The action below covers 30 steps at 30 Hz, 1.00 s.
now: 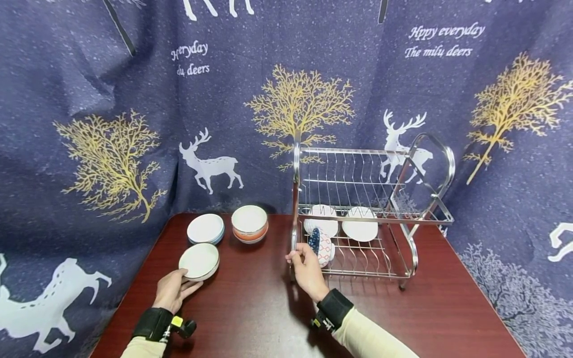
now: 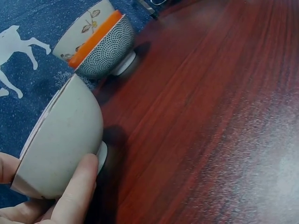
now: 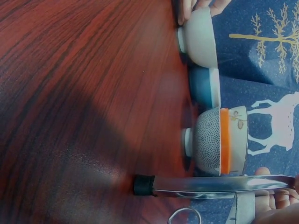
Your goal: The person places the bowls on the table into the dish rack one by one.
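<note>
The left hand (image 1: 172, 291) pinches a white bowl (image 1: 199, 261) by its near left edge, in front of a blue bowl (image 1: 206, 229). Well to its right, the right hand (image 1: 310, 272) grips the dish rack (image 1: 358, 219) by a post, just beside a patterned bowl (image 1: 324, 250).

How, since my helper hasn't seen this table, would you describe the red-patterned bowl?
On the table, at right, stands a metal dish rack. In its lower tier, beside the right hand, is a bowl whose red pattern sets it apart from the white bowls behind.
</note>
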### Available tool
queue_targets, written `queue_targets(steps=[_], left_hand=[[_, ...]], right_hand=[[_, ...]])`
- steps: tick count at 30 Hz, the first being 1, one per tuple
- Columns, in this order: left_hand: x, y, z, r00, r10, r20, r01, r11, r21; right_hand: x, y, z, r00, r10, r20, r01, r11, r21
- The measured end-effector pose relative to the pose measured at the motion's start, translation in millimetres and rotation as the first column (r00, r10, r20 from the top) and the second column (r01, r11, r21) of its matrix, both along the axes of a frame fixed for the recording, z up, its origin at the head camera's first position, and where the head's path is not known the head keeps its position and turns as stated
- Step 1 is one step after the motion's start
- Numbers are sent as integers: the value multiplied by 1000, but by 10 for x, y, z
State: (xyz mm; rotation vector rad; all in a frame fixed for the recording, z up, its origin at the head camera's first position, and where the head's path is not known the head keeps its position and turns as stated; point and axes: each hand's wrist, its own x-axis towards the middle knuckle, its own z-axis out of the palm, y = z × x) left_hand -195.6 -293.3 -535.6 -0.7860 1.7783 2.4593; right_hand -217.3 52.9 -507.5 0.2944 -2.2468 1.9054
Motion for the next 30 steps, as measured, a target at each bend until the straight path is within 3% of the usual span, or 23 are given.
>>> queue_targets(steps=[5,13,25,30], left_hand=[[23,22,0,1000,-2,3,2,1000,24],[55,96,6,1000,-16,-19,16,1000,23],[44,388,196,995,-75,-72,81,994,72],[47,520,239,991,-110,-78,115,992,53]], right_hand=[[90,-8,178,1000,13,-6,-13,1000,-25],[-40,2,-76,999,-17,30,17,1000,12],[-58,1,-112,999,-24,21,23,1000,14],[-51,3,-101,999,-18,27,18,1000,14]])
